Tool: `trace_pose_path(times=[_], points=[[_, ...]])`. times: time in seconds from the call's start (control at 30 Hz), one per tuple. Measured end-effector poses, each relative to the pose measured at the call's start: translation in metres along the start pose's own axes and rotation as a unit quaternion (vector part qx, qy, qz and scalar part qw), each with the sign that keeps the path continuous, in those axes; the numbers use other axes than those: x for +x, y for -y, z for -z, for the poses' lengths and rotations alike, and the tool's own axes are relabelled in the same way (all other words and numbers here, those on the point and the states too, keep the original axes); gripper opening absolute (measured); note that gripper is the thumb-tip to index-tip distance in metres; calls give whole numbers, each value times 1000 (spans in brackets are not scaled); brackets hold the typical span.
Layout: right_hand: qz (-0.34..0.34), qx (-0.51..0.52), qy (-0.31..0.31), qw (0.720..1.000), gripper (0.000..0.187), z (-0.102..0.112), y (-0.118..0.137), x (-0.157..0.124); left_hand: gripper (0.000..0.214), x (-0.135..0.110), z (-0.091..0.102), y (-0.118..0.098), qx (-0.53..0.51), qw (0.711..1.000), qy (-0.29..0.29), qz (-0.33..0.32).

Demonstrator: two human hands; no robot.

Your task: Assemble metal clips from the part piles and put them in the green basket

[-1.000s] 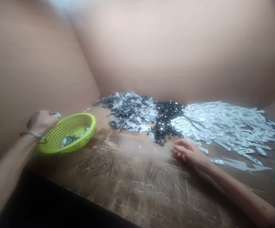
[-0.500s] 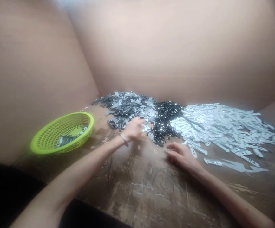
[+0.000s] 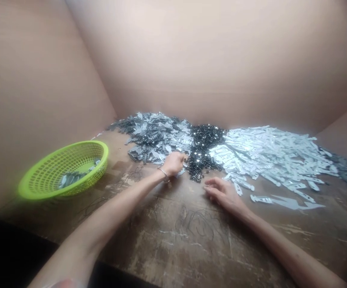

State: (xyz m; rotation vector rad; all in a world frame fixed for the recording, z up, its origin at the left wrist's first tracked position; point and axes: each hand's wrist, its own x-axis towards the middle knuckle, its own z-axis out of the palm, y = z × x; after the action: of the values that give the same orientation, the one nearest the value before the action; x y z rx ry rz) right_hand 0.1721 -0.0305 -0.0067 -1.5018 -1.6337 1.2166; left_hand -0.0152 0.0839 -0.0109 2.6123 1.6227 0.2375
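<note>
My left hand (image 3: 175,165), with a bracelet at its wrist, reaches to the left edge of a pile of small black pieces with shiny round heads (image 3: 205,138). Its fingers are drawn together; whatever is between them is hidden. Behind it lies a heap of dark and silvery flat metal pieces (image 3: 158,136). My right hand (image 3: 224,194) rests low over the tabletop, just in front of the black pieces, fingers loosely bent and slightly apart, with nothing visible in them. Beside it spreads a heap of long, pale metal strips (image 3: 275,156).
A yellow-green plastic basket (image 3: 26,190) stands at the left with some metal pieces inside. Several pale flat pieces (image 3: 290,202) lie in front of the right heap. Darker pieces (image 3: 345,170) sit at the far right. Tall brown panels (image 3: 209,52) enclose the worn wooden table (image 3: 185,256).
My left hand has moved slightly right, up to the black pieces. My right hand stays much the same. The view has shifted a little, sliding the basket and heaps leftward.
</note>
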Motion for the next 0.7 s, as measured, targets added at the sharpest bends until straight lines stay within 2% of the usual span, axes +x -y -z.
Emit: trace_pose_path(times=[0.13,0.3,0.4,0.53,0.7], points=[[0,4,-2,1000,21,-1,-1,2,30,1,3,-1,-13,999,11,-31],[-1,5,-3,1000,21,-2,-2,3,28,2,6,-4,-14,998,37,-57],[1,0,-5,1000,20,-2,-1,2,26,3,6,-7,-51,996,42,-64],[-3,0,-5,1000,21,-1,0,1,16,6,6,-10,-105,992,48,-45],[-5,5,-8,1000,25,-2,0,1,4,12,9,-11,-167,986,20,2]])
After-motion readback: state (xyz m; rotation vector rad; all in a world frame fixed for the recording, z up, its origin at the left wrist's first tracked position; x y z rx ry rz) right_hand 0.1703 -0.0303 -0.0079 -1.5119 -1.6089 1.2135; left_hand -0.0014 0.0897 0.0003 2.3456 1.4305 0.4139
